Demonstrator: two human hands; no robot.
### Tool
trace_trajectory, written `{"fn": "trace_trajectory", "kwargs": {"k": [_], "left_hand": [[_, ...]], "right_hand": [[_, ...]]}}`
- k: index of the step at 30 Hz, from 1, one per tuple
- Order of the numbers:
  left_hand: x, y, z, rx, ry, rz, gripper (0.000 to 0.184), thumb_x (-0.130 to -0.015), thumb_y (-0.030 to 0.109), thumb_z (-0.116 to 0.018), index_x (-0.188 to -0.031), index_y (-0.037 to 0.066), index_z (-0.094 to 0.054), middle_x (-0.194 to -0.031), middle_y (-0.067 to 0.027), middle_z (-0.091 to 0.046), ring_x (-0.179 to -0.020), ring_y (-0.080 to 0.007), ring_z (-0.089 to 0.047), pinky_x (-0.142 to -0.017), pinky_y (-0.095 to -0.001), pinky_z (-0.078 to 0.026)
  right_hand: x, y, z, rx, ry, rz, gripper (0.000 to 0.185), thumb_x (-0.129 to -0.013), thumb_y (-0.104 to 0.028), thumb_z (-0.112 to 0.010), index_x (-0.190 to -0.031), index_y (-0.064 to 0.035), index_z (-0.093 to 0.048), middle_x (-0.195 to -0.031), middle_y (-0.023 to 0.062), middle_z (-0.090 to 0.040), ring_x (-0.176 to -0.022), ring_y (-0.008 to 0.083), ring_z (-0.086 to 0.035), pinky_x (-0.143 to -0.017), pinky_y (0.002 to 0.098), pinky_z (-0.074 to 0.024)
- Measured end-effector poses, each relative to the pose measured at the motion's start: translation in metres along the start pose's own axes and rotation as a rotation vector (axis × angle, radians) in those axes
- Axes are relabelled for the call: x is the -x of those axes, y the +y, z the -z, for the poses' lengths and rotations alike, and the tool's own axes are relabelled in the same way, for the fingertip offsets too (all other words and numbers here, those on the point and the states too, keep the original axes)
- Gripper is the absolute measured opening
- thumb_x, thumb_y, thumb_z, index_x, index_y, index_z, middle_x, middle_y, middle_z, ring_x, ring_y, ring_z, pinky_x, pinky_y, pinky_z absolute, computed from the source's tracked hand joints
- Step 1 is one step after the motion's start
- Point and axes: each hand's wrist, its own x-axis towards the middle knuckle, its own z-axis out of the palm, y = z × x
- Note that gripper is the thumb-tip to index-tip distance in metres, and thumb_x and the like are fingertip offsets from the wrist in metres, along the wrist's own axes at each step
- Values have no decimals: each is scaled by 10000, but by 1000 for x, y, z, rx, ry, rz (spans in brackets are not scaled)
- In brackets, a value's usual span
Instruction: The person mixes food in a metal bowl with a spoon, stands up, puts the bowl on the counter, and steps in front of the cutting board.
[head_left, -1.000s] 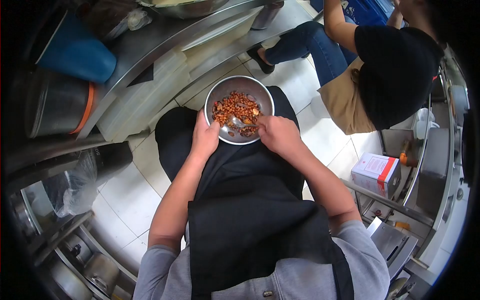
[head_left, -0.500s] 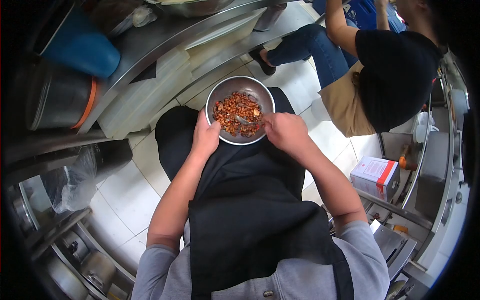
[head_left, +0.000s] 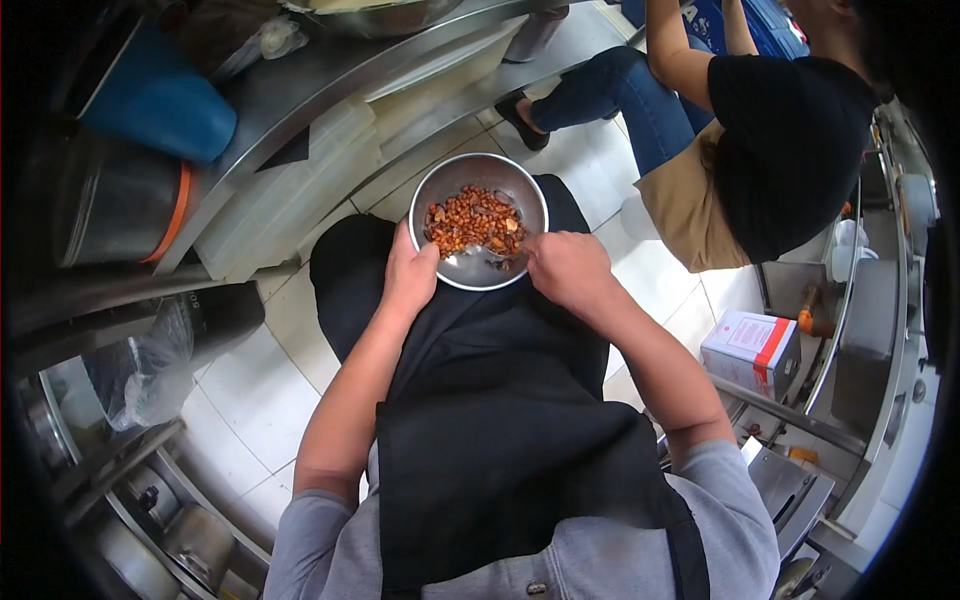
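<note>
Metal bowl (head_left: 480, 172) over dark lap (head_left: 465, 325), left hand (head_left: 410, 272) clasping its side; right hand (head_left: 570, 268) closed around spoon (head_left: 495, 251), against reddish-brown nut-like pieces (head_left: 468, 218). Co-worker (head_left: 790, 150) in black shirt, ahead and right.

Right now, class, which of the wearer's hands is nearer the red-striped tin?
Right. The right hand is left of the tin; the left hand is farther left, on the other side of the bowl.

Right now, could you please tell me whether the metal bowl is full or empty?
Partly full: the metal bowl holds brown bean-like pieces, with bare metal showing around them.
</note>
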Motion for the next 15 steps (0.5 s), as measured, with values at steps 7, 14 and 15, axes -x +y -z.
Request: {"fn": "trace_trajectory", "kwargs": {"k": [7,14,15], "left_hand": [[-2,-5,-1,23,3,22,544,-898,64,-534,-1429,-49,-561,-1366,-241,-653,-1312,-357,-624,-1155,-426,-452],[-2,-6,-2,11,16,8,551,-900,72,-535,-1437,-52,-558,-1388,-251,-639,-1334,-375,-608,-1170,-434,-440],[-1,-7,-2,12,20,10,551,-900,72,-535,-1437,-52,-558,-1388,-251,-639,-1334,-375,-608,-1170,-434,-440]], "right_hand": [[-3,1,5,-5,167,114,137,-907,-167,-664,-880,-46,-723,-767,188,-737,-741,389,-753,-706,530,-599],[-25,20,12,317,495,147,55,-839,-137,-673,-836,-82,-669,-750,113,-712,-771,294,-733,-722,448,-535],[-25,19,11,356,493,119,44,-830,-134,-674,-835,-91,-667,-760,106,-714,-792,277,-732,-735,428,-522]]}}
